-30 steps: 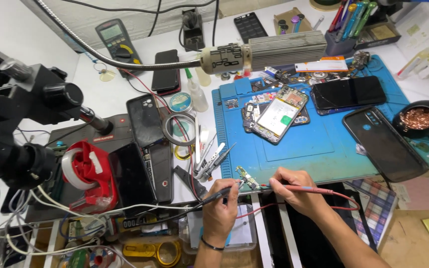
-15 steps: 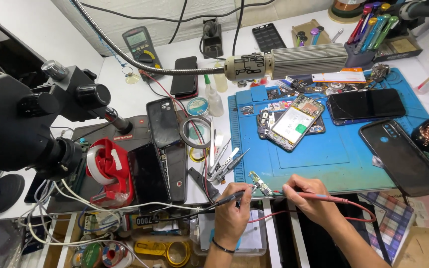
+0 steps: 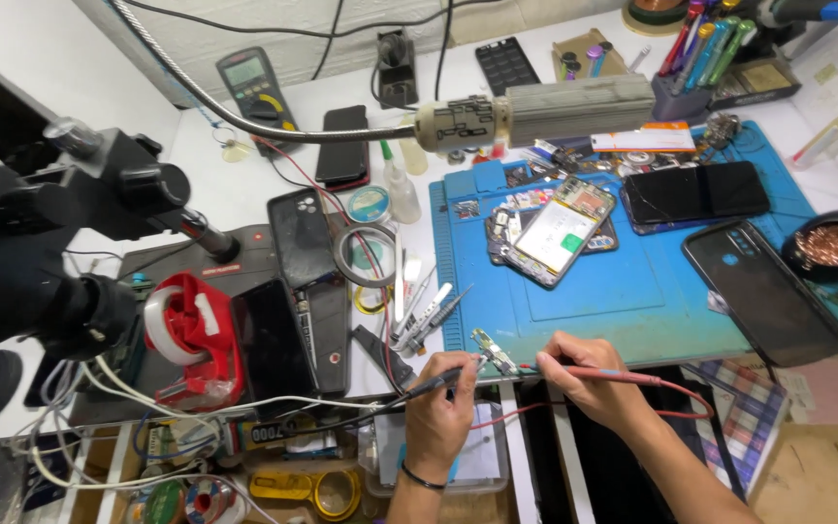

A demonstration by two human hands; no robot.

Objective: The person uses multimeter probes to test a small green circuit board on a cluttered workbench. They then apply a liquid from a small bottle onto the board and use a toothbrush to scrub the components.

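Two probes meet on a small circuit board (image 3: 493, 351) at the blue mat's (image 3: 632, 291) six-o'clock edge: left hand (image 3: 441, 412) grasping the black probe (image 3: 434, 383), right hand (image 3: 584, 374) grasping the red probe (image 3: 613, 375). At twelve o'clock lies an opened phone (image 3: 557, 231); at ten, a multimeter (image 3: 252, 85). Probing appears underway; the phone remains unassembled.

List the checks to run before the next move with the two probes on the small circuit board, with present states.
1. Left hand grips the black probe: ok.
2. Right hand grips the red probe: ok.
3. Both tips at the small circuit board: ok; exact contact points cannot tell.
4. Board rests on blue mat edge: ok.
5. Multimeter display readable: cannot tell.
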